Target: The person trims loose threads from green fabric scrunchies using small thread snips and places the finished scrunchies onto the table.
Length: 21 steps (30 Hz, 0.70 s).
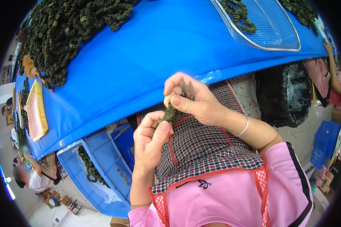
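A dark green gathered fabric band, like a scrunchie (169, 114), is stretched between my two hands above my lap. My left hand (150, 138) is closed, with thumb and fingers pinching its lower end. The fingers of my right hand (201, 104) pinch its upper end. Tucked in that same right hand is a pair of thread snips (190, 90), two dark pointed blades sticking up past the fingers. Its handles are hidden in the palm.
Dark green scrunchies (75, 34) are heaped on the blue-covered table (151, 49). A wire basket (271, 48) at upper right holds a few more. Below the table edge stands a blue crate (102, 155) with scrunchies inside. A pink-yellow tray (37, 111) lies left. Other people sit nearby.
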Tool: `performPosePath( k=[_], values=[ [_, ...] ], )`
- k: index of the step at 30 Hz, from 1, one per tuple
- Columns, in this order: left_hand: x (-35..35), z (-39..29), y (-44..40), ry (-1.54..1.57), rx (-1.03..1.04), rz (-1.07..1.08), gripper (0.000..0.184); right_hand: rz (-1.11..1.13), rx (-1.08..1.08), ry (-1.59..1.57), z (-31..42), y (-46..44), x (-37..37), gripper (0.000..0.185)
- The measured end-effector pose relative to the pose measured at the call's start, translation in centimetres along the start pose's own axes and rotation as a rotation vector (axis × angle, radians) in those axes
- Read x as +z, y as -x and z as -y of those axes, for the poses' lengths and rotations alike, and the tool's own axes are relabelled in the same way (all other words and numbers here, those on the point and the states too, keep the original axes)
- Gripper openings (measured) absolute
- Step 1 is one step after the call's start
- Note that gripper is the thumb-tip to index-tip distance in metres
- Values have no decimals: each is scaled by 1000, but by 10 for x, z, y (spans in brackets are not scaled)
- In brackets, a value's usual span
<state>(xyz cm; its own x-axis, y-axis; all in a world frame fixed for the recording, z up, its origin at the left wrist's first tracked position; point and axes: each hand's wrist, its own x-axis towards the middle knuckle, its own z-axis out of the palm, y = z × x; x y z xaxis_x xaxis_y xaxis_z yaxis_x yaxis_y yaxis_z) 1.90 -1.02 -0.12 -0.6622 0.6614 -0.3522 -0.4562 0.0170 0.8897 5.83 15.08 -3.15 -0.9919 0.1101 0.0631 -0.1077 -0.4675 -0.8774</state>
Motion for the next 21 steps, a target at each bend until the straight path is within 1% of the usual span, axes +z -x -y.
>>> performPosePath(
  k=[2, 5, 8, 9, 10, 12, 13, 14, 16, 17, 18, 20, 21],
  values=[
    [-5, 1, 0, 65, -48, 25, 19, -3, 47, -16, 1, 0, 2, 14],
    [-3, 2, 1, 112, -22, -8, 19, 28, 127, 37, 9, 0, 6, 14],
    [5, 1, 3, -15, 0, -76, 20, 58, 100, 38, 3, 3, 10, 19],
    [1, 0, 5, 43, -7, -60, 20, 42, 108, 57, 8, 2, 14, 18],
    [-9, 0, 6, 74, 12, -26, 18, 54, 71, 82, 8, 0, 16, 20],
    [-14, -9, 13, 30, 79, -177, 15, 126, 88, 151, 12, -7, 20, 18],
    [-21, -14, 17, -128, 180, -345, 14, 77, 8, 224, 8, -13, 23, 17],
    [-32, -20, 21, -283, 279, -510, 13, 44, -71, 375, 12, -19, 21, 16],
    [-74, -33, 30, -815, 560, -884, 14, -41, -221, 673, 26, -32, 9, 14],
    [-105, -35, 41, -969, 548, -1057, 16, -119, -248, 843, 33, -38, 1, 10],
    [-132, -40, 56, -1120, 531, -1227, 18, -157, -322, 983, 37, -43, -9, 9],
    [-155, -55, 78, -1445, 52, -1520, 24, -238, -455, 1237, 35, -52, -31, 12],
    [-159, -59, 79, -1615, 73, -1593, 28, -251, -468, 1269, 33, -55, -36, 13]
  ],
)
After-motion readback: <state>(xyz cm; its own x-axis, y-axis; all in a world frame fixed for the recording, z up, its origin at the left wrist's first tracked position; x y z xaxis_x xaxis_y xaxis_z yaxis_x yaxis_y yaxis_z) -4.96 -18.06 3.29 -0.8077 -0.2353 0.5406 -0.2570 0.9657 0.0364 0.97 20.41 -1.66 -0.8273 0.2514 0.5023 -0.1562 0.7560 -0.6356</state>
